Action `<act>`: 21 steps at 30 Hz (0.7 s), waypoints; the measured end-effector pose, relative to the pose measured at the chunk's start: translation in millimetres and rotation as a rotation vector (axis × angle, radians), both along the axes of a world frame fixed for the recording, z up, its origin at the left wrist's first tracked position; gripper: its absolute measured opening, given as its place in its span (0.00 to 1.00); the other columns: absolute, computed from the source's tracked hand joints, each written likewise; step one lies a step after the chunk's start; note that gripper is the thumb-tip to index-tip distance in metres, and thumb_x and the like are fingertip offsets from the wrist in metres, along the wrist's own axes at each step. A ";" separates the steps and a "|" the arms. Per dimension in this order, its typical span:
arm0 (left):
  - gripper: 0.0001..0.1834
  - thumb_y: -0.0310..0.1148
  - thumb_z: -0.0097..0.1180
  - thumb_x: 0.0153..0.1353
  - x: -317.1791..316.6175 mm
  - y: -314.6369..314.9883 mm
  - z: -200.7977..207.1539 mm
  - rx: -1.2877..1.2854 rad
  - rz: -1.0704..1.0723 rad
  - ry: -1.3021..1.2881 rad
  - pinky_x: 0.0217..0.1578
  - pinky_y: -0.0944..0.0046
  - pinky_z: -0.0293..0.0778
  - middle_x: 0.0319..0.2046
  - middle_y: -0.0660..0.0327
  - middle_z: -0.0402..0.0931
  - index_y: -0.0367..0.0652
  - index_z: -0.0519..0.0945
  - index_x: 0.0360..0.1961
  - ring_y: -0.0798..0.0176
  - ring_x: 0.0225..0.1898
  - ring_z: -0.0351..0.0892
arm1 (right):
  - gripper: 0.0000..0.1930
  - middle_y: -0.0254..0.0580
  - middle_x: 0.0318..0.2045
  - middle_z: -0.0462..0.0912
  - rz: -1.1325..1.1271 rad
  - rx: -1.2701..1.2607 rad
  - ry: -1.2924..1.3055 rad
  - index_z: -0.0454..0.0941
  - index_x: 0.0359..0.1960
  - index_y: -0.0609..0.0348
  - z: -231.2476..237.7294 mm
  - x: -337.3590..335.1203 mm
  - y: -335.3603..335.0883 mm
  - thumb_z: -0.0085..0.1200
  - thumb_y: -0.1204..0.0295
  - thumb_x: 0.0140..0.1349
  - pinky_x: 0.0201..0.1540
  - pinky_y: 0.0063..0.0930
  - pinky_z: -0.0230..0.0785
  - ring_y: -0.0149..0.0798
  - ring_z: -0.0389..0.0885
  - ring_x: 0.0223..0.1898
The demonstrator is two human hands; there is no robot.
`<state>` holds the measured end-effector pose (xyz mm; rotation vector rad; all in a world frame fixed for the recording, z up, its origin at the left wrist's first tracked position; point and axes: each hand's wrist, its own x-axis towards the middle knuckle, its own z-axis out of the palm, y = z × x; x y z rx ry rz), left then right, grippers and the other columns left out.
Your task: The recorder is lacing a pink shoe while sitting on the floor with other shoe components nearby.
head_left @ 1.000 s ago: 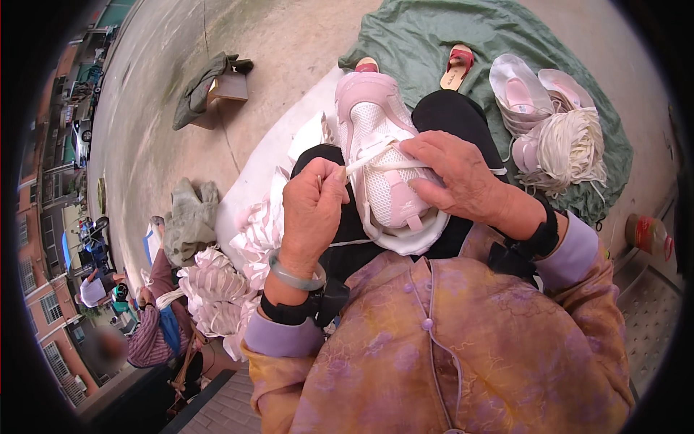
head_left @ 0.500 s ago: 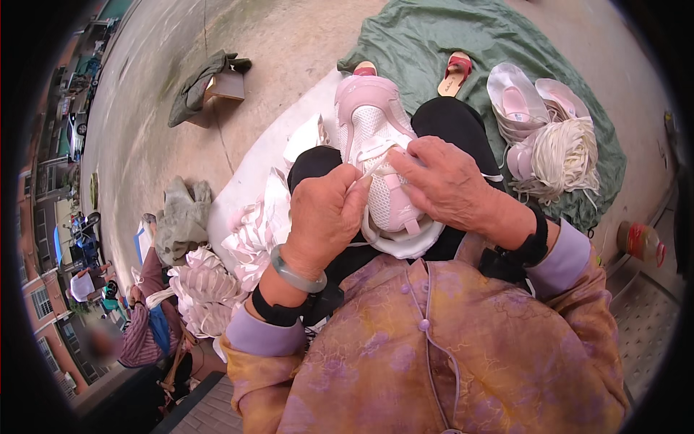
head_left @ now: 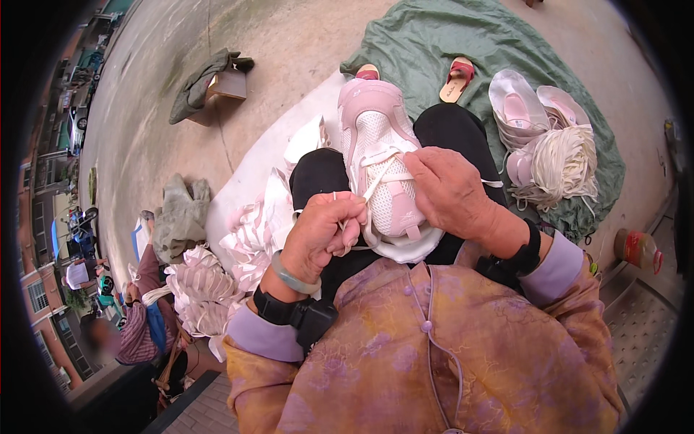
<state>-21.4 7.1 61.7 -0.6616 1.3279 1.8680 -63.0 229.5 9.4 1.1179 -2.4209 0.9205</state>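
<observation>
A pink and white sneaker point(head_left: 366, 98) rests on my lap between my knees, its toe pointing away and its pale tongue toward me. A white shoelace point(head_left: 373, 186) runs from its eyelets to my left hand point(head_left: 329, 226). That hand is closed, pinching the lace at the left of the tongue. My right hand point(head_left: 457, 192) is curled against the shoe's right side, its thumb and forefinger by the eyelets. Its lower fingertips are hidden behind the shoe, and whether it also pinches lace I cannot make out.
At right, a bundle of white laces point(head_left: 566, 163) lies beside sneaker uppers point(head_left: 517, 108) on a green cloth point(head_left: 412, 43). More pink and white shoes point(head_left: 206, 286) are piled at left. A slipper point(head_left: 457, 81), a covered box point(head_left: 228, 85), a bottle point(head_left: 637, 249) and a seated person point(head_left: 141, 336) surround me.
My left hand has moved down and left with the lace, away from the eyelets. My right hand has shifted slightly down along the shoe's side.
</observation>
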 end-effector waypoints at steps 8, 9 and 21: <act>0.12 0.30 0.47 0.61 1.2 -5.2 -4.3 0.075 -0.096 0.039 0.08 0.77 0.52 0.09 0.63 0.66 0.36 0.72 0.22 0.77 0.05 0.52 | 0.21 0.45 0.34 0.73 -0.005 -0.025 -0.056 0.73 0.42 0.65 -2.7 -3.8 -3.1 0.54 0.75 0.41 0.40 0.37 0.69 0.46 0.75 0.37; 0.13 0.31 0.47 0.61 1.7 -5.6 -4.8 0.088 -0.099 0.043 0.08 0.77 0.52 0.09 0.63 0.66 0.36 0.72 0.21 0.77 0.05 0.52 | 0.21 0.45 0.34 0.73 -0.008 -0.031 -0.064 0.73 0.42 0.65 -2.8 -3.6 -4.4 0.54 0.76 0.41 0.40 0.37 0.70 0.47 0.75 0.36; 0.12 0.36 0.51 0.63 -23.7 -17.5 0.9 0.019 -0.191 0.108 0.10 0.78 0.49 0.10 0.67 0.67 0.39 0.76 0.27 0.79 0.08 0.55 | 0.23 0.48 0.33 0.74 -0.131 -0.045 -0.059 0.73 0.42 0.68 -7.6 3.0 -9.6 0.53 0.78 0.39 0.37 0.36 0.72 0.49 0.75 0.35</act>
